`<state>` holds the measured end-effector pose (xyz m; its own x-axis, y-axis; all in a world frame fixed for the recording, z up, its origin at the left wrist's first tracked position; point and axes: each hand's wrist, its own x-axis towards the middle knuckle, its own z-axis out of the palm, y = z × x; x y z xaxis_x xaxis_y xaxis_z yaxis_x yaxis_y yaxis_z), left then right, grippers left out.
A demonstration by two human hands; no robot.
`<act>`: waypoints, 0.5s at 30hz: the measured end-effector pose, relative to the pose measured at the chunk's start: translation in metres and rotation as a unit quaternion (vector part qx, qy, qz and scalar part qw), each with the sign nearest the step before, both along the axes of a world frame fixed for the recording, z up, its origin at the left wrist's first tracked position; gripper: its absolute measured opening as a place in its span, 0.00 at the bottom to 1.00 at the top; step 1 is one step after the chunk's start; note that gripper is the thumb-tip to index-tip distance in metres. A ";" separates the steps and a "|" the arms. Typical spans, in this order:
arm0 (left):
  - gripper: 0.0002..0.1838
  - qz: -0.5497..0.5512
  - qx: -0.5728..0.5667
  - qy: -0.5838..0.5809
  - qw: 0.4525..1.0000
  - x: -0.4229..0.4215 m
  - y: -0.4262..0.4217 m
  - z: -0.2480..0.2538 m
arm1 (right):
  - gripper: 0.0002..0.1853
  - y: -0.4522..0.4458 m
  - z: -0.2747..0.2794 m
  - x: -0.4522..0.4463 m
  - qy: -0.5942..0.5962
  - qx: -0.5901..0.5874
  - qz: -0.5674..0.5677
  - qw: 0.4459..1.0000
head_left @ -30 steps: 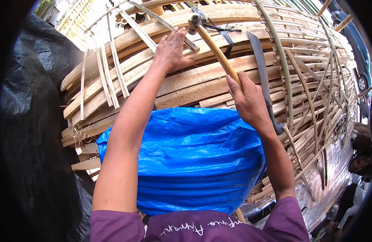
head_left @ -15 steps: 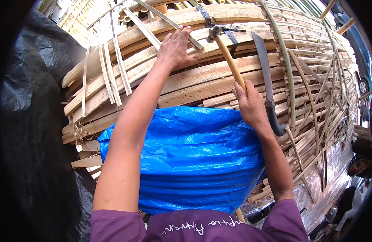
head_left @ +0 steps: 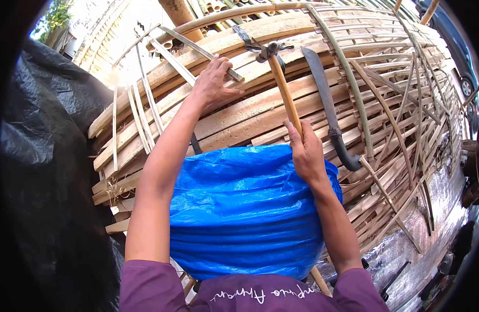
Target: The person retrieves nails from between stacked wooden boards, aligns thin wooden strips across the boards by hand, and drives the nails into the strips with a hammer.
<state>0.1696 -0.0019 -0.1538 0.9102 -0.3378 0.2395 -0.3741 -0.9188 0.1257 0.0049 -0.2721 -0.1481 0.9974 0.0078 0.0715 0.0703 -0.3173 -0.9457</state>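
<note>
My left hand point(head_left: 212, 86) lies over the bundled wooden planks point(head_left: 250, 106), fingers spread and thumb apart. Its fingertips rest on a narrow wooden strip point(head_left: 193, 48) that runs up to the left, its near end between finger and thumb. In my right hand point(head_left: 308, 156) is a hammer point(head_left: 285, 88), gripped by its wooden handle with the metal head up, near the dark tie point(head_left: 243, 35) around the planks. A machete point(head_left: 322, 86) with a dark handle lies on the wood just right of the hammer.
Blue woven plastic sheeting point(head_left: 244, 208) covers the wood closest to me. Thin slats form a lattice point(head_left: 406, 88) at the right. A black tarp point(head_left: 37, 171) hangs on the left; bamboo poles point(head_left: 213, 6) lie behind. A blue car point(head_left: 452, 44) stands far right.
The view has shifted, so the planks, machete and both hands sit a little further left. The hammer remains upright in my right hand, and my left hand stays on the strip.
</note>
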 end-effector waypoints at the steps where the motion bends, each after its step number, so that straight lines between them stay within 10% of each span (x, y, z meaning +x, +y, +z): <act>1: 0.44 -0.016 -0.011 0.013 1.000 0.000 0.000 0.004 | 0.17 -0.002 -0.003 0.002 0.005 -0.003 -0.010 1.000; 15: 0.26 -0.122 -0.116 -0.076 0.983 -0.019 -0.011 -0.005 | 0.16 -0.006 0.000 0.002 0.027 -0.012 -0.008 1.000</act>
